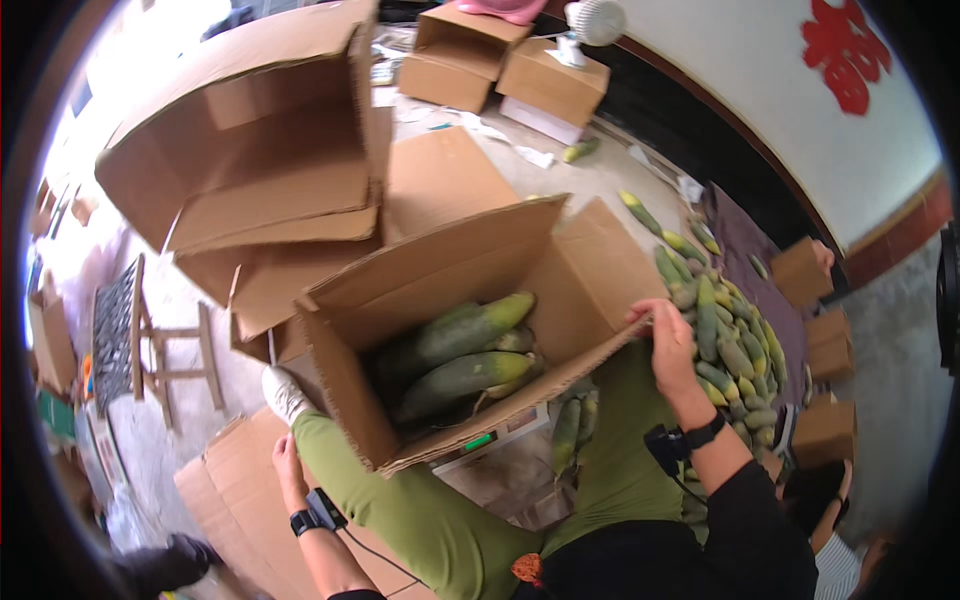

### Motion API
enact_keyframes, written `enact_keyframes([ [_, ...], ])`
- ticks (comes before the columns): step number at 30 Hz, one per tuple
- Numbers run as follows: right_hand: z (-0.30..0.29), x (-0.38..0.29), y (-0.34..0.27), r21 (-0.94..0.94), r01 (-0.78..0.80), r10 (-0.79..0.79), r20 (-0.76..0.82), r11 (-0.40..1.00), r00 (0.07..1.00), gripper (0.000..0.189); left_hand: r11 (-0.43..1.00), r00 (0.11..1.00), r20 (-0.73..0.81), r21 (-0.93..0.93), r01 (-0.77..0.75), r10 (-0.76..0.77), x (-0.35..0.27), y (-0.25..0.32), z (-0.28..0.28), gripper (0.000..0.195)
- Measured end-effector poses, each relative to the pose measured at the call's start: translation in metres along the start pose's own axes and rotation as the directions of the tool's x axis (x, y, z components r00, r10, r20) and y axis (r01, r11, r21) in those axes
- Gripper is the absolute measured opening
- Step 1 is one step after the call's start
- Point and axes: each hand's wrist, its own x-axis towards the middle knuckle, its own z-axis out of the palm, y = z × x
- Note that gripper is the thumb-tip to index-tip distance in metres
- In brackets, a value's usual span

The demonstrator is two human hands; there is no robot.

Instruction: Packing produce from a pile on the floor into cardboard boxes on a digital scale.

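Note:
An open cardboard box (600, 262) sits tilted between my knees, with several long green vegetables (472, 375) inside, which look like green radishes with yellowish ends. My right hand (667, 345) grips the box's right corner, fingers over the rim. My left hand (288, 459) is low beside my left leg, clear of the box; its fingers are partly hidden, and whether it holds anything is unclear. Beneath the near edge of the box shows a digital scale (499, 439) with a lit green display. More green radishes (567, 435) lie on the floor by my right leg.
Large open cartons (247, 157) stack at the upper left. A radish heap (735, 337) covers a dark cloth (735, 217) at right. A small fan (596, 22) tops another box. Flattened cardboard (240, 495) and a folding stool (169, 337) lie left; another person (817, 495) is lower right.

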Motion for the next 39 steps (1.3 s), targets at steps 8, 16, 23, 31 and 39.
enact_keyframes([
  [8,-0.008,0.003,0.009,0.077,0.023,-0.027,0.05,0.997,0.998,0.028,0.996,0.989,0.134,0.066,-0.064,0.055,0.01,-0.006,0.002,0.027],
  [16,-0.011,0.003,0.013,0.113,0.061,-0.068,0.057,0.992,0.996,0.027,0.934,0.929,0.171,0.089,-0.345,0.327,-0.003,-0.037,-0.016,0.036],
  [23,-0.023,0.004,0.01,0.226,0.023,-0.057,0.144,0.974,0.988,0.02,0.891,0.896,0.01,0.105,-0.442,0.443,-0.045,-0.061,-0.075,0.04],
  [31,-0.087,0.002,0.037,0.382,0.025,-0.01,-0.041,0.924,0.999,0.013,0.909,0.898,-0.238,0.293,-0.297,0.37,-0.255,0.17,0.005,0.044],
  [39,-0.154,-0.062,0.208,-0.471,-0.231,0.25,-0.022,0.852,0.968,0.016,0.761,0.709,-0.277,0.224,-0.609,0.649,-0.287,0.235,0.054,0.04],
])
